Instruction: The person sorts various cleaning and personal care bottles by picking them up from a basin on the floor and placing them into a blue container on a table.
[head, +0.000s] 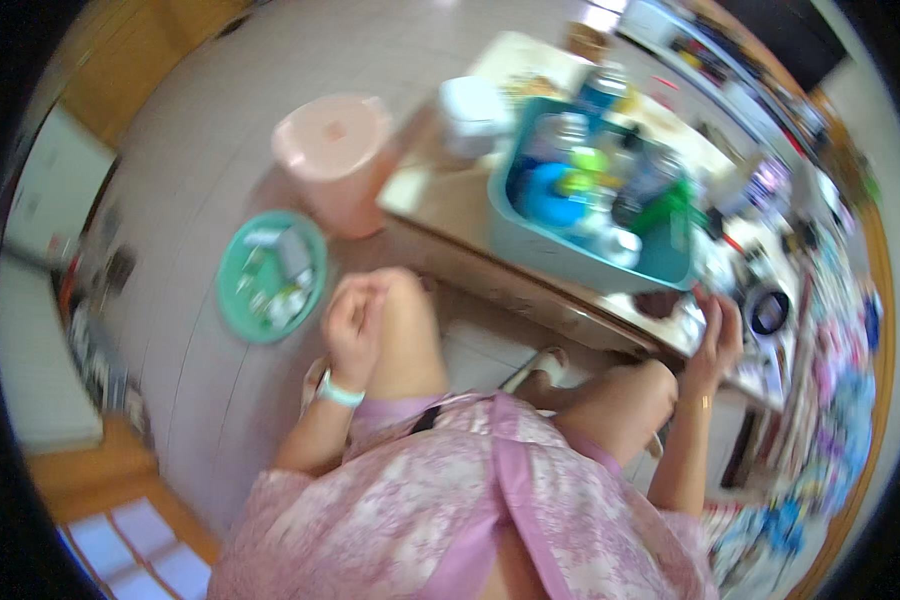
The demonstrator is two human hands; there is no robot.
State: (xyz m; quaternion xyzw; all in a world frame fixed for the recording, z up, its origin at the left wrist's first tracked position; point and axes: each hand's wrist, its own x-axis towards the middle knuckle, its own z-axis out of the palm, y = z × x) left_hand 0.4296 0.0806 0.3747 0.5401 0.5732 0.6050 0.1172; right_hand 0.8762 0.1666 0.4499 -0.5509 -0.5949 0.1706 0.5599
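My left hand (355, 324), with a pale band at the wrist, rests by my knee. Its fingers are curled, and blur hides whether anything is in them. At the table's edge, my right hand (716, 334) is near the lower right corner of a teal plastic bin (592, 268); whether it grips something cannot be made out. Inside the bin stand several bottles, among them a blue one (551, 196) with a lime-green top, beside a green object (664, 210). A green basin (230, 300) with packets and small items sits on the floor to the left.
A pink plastic bucket or stool (334, 157) stands on the floor left of the low table (450, 202). A white container (474, 116) is beside the bin. Cluttered small items, including a round black-rimmed object (766, 310), lie to the right, near piled fabrics (840, 420).
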